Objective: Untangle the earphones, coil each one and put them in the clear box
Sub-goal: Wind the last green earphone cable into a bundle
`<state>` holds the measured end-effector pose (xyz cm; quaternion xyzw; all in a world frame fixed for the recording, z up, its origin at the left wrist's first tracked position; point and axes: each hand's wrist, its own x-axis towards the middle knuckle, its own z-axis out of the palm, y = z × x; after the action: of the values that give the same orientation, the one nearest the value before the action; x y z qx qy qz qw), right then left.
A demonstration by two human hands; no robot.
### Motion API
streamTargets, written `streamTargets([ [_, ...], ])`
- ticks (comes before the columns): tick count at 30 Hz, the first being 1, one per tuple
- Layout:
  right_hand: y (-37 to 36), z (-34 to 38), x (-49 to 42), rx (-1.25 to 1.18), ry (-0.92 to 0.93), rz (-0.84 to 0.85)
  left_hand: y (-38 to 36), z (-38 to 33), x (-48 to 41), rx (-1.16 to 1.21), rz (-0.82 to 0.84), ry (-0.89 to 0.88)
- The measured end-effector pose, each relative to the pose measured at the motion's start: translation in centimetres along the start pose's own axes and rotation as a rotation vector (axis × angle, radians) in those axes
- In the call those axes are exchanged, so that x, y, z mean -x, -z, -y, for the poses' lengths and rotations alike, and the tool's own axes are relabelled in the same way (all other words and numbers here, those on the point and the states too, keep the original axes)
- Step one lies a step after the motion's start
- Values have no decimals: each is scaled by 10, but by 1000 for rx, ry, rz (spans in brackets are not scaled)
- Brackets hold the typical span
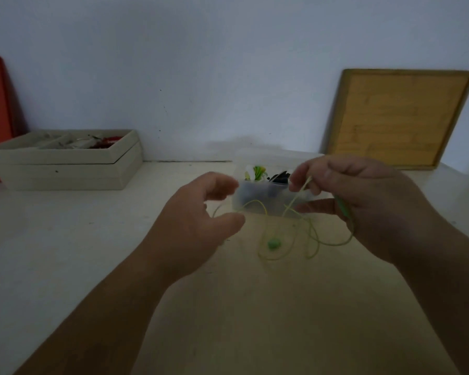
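- Right hand [358, 201] pinches the cord of the green earphone [273, 243] on the near side of the clear box [257, 204]; loops dangle over the table [65, 239].
- Left hand [201, 215] curls beside the cord; blur hides any grip.
- Pulling the hands apart could tighten the loops into a knot.

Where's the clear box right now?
Head view, centre: the clear box sits behind the left hand and right hand, beige box to its left, wooden board to its right.

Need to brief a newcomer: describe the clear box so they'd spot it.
Find the wood-framed board leaning on the wall. Left of its base, the clear box stands on the table. Unlike the beige box far left, it is see-through.
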<state>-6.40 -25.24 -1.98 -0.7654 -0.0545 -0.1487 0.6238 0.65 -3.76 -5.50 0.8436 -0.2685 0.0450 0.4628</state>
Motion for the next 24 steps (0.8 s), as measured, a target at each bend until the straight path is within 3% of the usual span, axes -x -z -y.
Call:
streamTargets([
  [2,-5,2,4,198,67,58,-2,-4,1,8,38,-94],
  [4,-10,7,7,314,114,77,-5,-11,3,146,203,-111],
  [6,-13,8,8,274,135,90,-6,-21,7,333,380,-83],
  [9,-10,2,3,62,83,1,-4,-29,11,527,426,82],
  [13,1,-8,-7,-134,-26,-168,4,-28,6,786,301,247],
  [19,23,-6,-15,-346,-88,-552,26,-24,-4,1013,78,210],
  [21,30,-4,-16,-423,-103,-636,30,-18,-6,971,45,243],
  [24,39,-6,-17,-449,-137,-643,28,-11,-5,632,26,287],
])
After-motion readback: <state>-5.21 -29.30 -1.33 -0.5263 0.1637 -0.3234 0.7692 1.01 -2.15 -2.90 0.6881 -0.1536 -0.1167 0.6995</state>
